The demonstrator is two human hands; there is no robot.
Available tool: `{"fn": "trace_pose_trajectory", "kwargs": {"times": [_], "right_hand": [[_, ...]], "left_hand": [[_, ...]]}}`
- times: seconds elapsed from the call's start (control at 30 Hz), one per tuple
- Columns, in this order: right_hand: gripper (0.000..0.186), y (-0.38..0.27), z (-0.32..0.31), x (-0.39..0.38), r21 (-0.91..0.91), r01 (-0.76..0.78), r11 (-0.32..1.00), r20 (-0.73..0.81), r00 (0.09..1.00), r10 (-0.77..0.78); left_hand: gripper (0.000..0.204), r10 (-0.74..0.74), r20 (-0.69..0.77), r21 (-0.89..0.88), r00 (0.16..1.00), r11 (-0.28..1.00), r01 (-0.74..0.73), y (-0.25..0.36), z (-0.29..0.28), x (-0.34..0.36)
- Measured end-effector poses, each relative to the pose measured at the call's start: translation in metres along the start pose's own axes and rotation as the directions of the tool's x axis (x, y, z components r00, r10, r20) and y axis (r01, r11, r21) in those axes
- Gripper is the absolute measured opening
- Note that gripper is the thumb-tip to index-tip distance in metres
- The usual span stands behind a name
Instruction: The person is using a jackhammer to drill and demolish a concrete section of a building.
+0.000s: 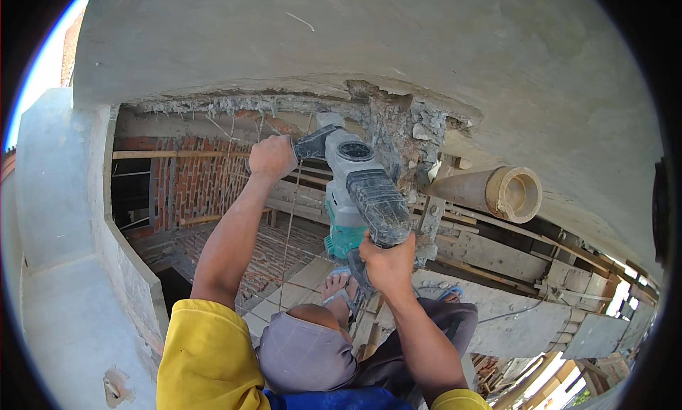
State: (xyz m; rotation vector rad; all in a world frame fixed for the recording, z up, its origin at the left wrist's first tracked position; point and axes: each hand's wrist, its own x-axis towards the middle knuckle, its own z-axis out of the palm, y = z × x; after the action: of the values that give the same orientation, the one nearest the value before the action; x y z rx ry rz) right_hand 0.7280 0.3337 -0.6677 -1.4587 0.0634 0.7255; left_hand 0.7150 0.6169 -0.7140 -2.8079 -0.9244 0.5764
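A grey, black and teal power hammer (355, 182) is held in both of my hands, its front at a broken, crumbly concrete edge (419, 129). My left hand (271, 156) is closed around the black side handle at the tool's front. My right hand (387, 257) grips the rear handle, just below the dusty black top housing. Thin steel wires (288, 254) hang beside the tool. Close to its right, a beige plastic pipe (458, 186) sticks out with its open end toward me.
My sandalled feet are on narrow boards (511, 325) and framing high above a brick-strewn area (234, 257). A brick wall (192, 179) stands beyond the opening. A plastered ledge (71, 310) lines the left, and a large curved concrete surface (540, 76) spans the top and right.
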Motion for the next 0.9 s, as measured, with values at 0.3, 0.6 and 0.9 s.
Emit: {"fn": "trace_pose_trajectory", "kwargs": {"times": [0.3,0.6,0.9], "right_hand": [[0.014,0.007,-0.01,0.015,-0.082,0.058,0.995,0.031,0.998,-0.056],[0.016,-0.006,-0.016,0.02,-0.157,0.054,0.986,0.052,0.998,-0.046],[0.015,-0.01,-0.012,0.021,-0.122,0.115,0.986,0.021,0.993,-0.113]], "left_hand": [[0.019,-0.043,-0.004,0.004,0.999,0.999,0.043,0.009,0.0,0.008],[0.02,-0.036,-0.016,-0.021,0.999,0.999,0.036,0.013,0.005,0.005],[0.02,-0.04,-0.029,-0.023,0.999,0.999,0.039,0.012,0.005,0.001]]}}
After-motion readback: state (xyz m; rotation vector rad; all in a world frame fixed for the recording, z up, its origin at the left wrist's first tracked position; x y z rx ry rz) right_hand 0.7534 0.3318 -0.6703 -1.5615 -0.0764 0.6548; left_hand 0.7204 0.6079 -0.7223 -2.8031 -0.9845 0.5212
